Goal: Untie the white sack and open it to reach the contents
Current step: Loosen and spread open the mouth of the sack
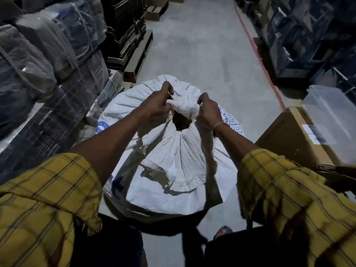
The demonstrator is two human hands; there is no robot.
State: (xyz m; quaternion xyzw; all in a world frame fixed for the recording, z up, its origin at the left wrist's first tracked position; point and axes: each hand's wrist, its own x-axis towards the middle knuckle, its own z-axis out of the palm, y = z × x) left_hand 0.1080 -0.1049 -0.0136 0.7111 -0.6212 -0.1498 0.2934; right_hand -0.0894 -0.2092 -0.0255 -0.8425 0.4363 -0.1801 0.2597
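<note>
Between wrapped bales (48,60) and a carton (294,135), both hands (154,106) (209,110) grip the white sack (173,155).

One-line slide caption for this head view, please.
Both hands, left and right, grip the gathered neck of the white sack, its mouth showing a small dark opening, in a warehouse aisle.

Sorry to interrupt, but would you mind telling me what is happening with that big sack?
A person in a yellow checked shirt stands over a large white sack on the warehouse floor. The left hand and right hand both grip the gathered neck, pulling it apart. A small dark opening already shows between them.
</note>
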